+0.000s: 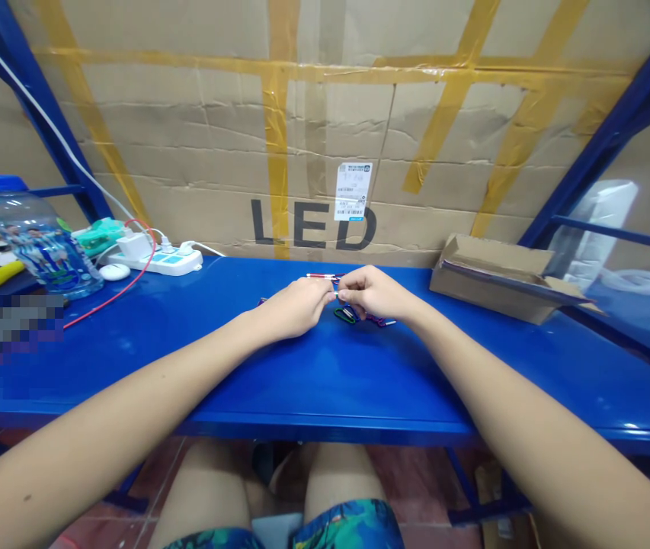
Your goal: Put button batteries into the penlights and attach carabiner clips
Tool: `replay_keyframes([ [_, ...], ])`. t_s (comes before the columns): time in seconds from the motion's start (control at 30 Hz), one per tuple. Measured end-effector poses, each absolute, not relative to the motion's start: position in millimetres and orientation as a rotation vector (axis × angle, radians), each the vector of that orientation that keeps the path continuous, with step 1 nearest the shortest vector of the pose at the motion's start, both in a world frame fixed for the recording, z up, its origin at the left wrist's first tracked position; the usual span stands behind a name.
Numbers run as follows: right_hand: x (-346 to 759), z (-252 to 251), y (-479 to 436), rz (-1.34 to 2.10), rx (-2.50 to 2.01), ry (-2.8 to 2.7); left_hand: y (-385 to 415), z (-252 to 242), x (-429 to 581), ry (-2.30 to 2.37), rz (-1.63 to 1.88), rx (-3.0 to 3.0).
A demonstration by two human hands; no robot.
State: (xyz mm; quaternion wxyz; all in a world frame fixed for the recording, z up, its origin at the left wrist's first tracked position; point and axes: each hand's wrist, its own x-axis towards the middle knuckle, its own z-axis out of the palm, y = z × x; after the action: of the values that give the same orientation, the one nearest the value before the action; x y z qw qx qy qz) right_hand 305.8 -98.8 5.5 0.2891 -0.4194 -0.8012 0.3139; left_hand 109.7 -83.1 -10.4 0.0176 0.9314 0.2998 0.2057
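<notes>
Observed from beside the bench: a seated person worked with both bare hands at the middle of a glossy blue painted-steel workbench (325, 381). The left hand (293, 309) and the right hand (370, 293) were brought together, backs upward, fingertips almost meeting. At the far side of the hands lay a slim red-and-white metal clip (321, 276), its long axis running roughly left to right, about parallel to the bench's far edge. Its right end met the right hand's fingers (353, 284), which were curled closed in a tight thumb-and-forefinger pinch and appeared to have hold of it. The left hand's fingers (316, 296) were closed up close to its middle from the near side; whether they gripped it could not be told. Of the two hands, the right was the nearer to the clip.

Directly beneath the right hand lay a small green oval carabiner (344, 315), with a purple metal clip (382, 320) to its right. A purple piece (260, 302) showed just left of the left hand. Farther right stood an open brown cardboard box (501, 278). Farther left were a white power strip (158, 263), a thin red cable (130, 286) and a clear plastic water bottle with a blue cap (42, 244).
</notes>
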Motion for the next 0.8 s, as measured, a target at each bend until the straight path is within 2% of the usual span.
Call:
replay_keyframes([
  [0.3,303.0,3.7,-97.0,1.051,-1.051,-1.947,-83.6,-10.8,102.8,0.825,0.819,3.008],
  [0.63,301.7,1.7,-96.3,1.323,-0.949,-1.759,-82.2,-11.1,99.4,0.806,0.831,3.144],
  [0.8,301.3,3.1,-96.7,1.25,-0.991,-1.817,-79.3,-9.8,99.9,0.842,0.893,3.085],
])
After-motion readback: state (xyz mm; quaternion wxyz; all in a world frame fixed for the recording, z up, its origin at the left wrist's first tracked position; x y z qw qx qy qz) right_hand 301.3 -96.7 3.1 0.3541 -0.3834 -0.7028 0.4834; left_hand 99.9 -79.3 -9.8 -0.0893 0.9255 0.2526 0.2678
